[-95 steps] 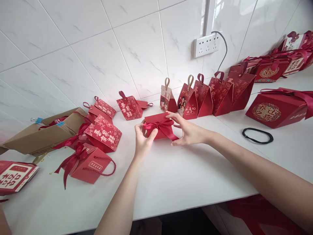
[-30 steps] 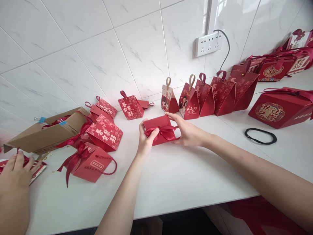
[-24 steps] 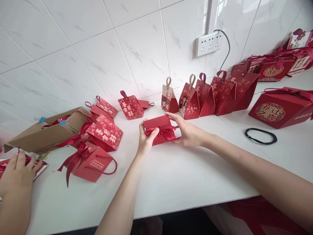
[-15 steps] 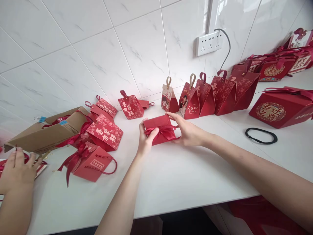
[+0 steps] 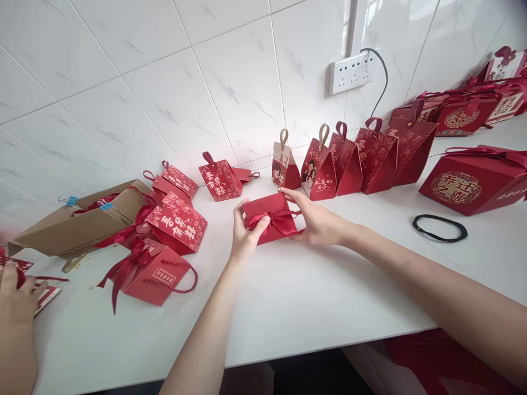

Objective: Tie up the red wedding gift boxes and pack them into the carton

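Between my two hands is a small red gift box (image 5: 264, 204) tied with a red satin ribbon bow (image 5: 280, 222), just above the white table. My left hand (image 5: 246, 233) grips the box's left side, its thumb pressed on the bow. My right hand (image 5: 319, 219) holds the right side, with fingertips at the upper right corner and a ribbon loop beside the palm. Behind the box stand a cream-and-red handled box (image 5: 284, 164) and a red box with a printed couple (image 5: 319, 170).
Left lie a ribboned box with rope handles (image 5: 158, 277), a floral red box (image 5: 181, 222) and a cardboard carton (image 5: 69, 236). A co-worker's hand (image 5: 18, 302) holds red items at far left. Right are a black cord loop (image 5: 440, 227) and a large red box (image 5: 465, 184).
My left thumb has shifted slightly to the right on the bow; the box stays in place. The co-worker's hand has moved left, drawing its red items along.
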`<control>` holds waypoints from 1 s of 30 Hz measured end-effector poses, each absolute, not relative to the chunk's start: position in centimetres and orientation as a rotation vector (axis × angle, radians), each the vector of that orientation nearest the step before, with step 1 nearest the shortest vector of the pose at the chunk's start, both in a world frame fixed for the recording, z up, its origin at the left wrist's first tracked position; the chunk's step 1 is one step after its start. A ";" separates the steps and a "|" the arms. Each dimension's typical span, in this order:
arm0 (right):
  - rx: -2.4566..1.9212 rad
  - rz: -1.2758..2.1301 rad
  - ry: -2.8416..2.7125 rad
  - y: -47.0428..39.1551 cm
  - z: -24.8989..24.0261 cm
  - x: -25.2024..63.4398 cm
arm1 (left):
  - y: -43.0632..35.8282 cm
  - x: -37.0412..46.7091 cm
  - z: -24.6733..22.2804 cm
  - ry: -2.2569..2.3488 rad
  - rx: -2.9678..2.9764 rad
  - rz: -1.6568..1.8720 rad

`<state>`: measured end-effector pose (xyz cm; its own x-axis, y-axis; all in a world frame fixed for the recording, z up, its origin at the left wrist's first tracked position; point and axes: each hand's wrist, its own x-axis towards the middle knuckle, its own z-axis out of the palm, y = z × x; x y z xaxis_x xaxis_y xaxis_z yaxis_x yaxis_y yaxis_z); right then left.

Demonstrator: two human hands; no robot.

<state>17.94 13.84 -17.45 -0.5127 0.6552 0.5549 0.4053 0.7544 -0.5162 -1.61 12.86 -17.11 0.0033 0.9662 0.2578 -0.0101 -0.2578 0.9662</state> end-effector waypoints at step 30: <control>-0.800 0.446 -2.170 13.7 -17.4 18.0 | 13.4 -2.2 -17.3 0.894 1.256 1.451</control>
